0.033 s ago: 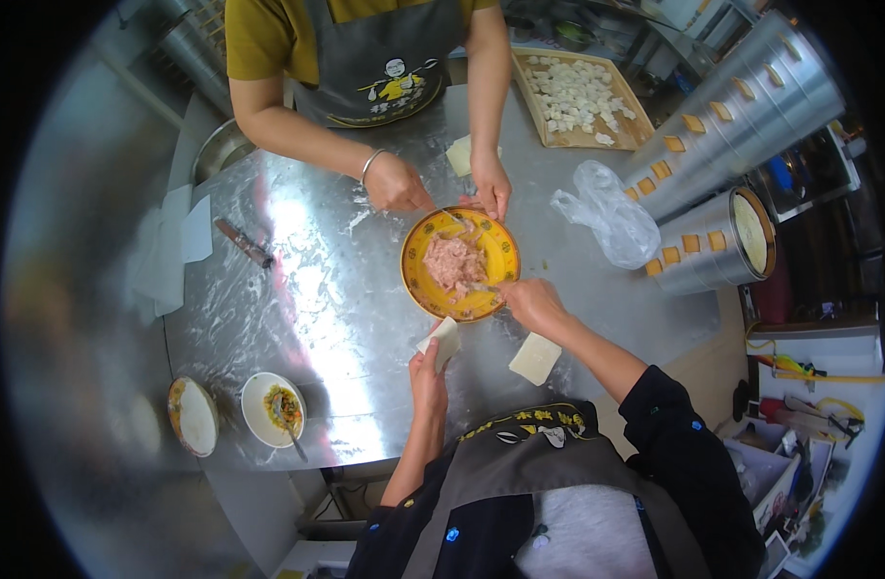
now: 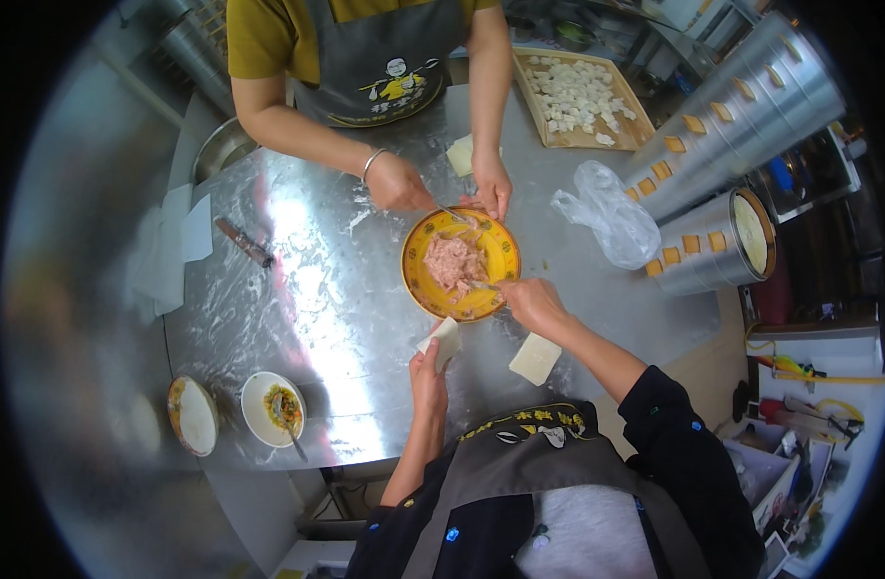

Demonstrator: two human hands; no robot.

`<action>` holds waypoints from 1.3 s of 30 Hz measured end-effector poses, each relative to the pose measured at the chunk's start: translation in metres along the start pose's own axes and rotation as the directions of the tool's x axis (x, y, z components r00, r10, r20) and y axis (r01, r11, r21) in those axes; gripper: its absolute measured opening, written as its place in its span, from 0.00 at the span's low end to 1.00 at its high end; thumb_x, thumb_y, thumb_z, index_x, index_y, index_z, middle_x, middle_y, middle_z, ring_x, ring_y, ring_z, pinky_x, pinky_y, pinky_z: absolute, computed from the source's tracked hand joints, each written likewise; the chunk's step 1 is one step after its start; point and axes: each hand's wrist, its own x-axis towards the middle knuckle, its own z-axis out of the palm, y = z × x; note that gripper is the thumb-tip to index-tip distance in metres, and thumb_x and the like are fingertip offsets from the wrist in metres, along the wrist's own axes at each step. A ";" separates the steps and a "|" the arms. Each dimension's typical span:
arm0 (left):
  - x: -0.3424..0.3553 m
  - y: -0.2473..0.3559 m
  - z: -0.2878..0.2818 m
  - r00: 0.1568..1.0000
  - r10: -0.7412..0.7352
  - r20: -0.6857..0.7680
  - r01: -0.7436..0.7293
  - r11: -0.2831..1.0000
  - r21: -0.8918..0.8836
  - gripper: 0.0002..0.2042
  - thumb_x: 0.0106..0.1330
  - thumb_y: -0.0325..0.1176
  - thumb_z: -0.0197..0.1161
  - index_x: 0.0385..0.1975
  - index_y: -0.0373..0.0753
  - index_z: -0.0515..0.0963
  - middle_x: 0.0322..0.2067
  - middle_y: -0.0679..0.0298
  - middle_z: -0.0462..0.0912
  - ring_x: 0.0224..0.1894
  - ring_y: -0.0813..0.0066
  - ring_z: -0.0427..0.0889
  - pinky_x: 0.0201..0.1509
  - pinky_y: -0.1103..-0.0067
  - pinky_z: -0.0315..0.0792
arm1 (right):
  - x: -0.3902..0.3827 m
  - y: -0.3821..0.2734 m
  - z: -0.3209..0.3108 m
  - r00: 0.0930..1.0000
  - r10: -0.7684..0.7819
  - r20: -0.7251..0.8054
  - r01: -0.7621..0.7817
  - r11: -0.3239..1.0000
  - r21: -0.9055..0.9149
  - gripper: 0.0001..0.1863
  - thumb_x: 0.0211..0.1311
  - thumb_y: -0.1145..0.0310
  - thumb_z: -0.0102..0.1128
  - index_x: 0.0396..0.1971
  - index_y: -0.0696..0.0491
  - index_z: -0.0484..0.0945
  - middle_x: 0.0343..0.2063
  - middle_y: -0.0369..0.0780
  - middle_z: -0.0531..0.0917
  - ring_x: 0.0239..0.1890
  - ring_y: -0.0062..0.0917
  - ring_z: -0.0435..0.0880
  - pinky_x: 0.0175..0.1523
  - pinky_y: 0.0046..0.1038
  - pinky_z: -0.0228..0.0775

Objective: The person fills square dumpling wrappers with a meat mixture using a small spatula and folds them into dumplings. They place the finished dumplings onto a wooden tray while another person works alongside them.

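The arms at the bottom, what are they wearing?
The right arm has a black sleeve pushed up near the elbow, with small blue dots on it. The left arm is bare up past the elbow. Both hands, left and right, have no gloves.

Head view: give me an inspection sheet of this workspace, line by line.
Surface: steel table, floured.
Job's things: yellow bowl of pink filling; wrapper; wrapper stack.
Clutter: plastic bag, scraper, two small dishes, tray of dumplings, steamer stacks.
Grips: left hand holds the wrapper; right hand at the bowl with a small tool.
Cables: nothing seen.
Surroundings: a co-worker's hands at the bowl's far rim.
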 end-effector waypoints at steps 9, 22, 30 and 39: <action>-0.003 0.004 0.004 1.000 -0.017 0.011 0.017 0.999 -0.040 0.20 0.66 0.38 0.50 0.53 0.32 0.69 0.47 0.61 0.75 0.48 0.75 0.73 0.53 0.78 0.64 | 0.010 -0.009 0.003 0.992 -0.113 -0.061 0.112 0.994 -0.014 0.14 0.48 0.75 0.50 0.36 0.52 0.77 0.21 0.45 0.79 0.25 0.36 0.81 0.28 0.37 0.71; 0.000 0.003 0.000 0.997 -0.015 -0.082 0.009 0.998 -0.066 0.18 0.65 0.40 0.52 0.45 0.31 0.72 0.43 0.59 0.76 0.47 0.71 0.74 0.53 0.74 0.66 | 0.008 -0.001 -0.008 0.991 -0.125 0.039 0.125 0.992 -0.011 0.17 0.47 0.74 0.50 0.41 0.51 0.76 0.23 0.45 0.79 0.25 0.38 0.80 0.28 0.36 0.70; 0.000 0.007 0.003 0.990 0.019 -0.139 -0.020 1.000 -0.006 0.19 0.66 0.42 0.51 0.44 0.30 0.73 0.40 0.62 0.77 0.43 0.75 0.74 0.47 0.78 0.67 | 0.005 -0.002 0.018 0.984 -0.175 -0.036 0.171 0.980 -0.105 0.19 0.48 0.75 0.50 0.43 0.51 0.76 0.22 0.47 0.79 0.25 0.39 0.80 0.28 0.38 0.70; -0.002 0.006 -0.019 0.980 0.113 -0.161 -0.126 0.989 -0.076 0.16 0.66 0.36 0.52 0.46 0.30 0.71 0.41 0.62 0.77 0.44 0.76 0.74 0.49 0.79 0.66 | -0.022 0.025 -0.013 0.846 0.038 0.533 -0.534 0.090 0.841 0.14 0.61 0.71 0.51 0.46 0.59 0.73 0.15 0.30 0.66 0.14 0.11 0.57 0.17 0.15 0.45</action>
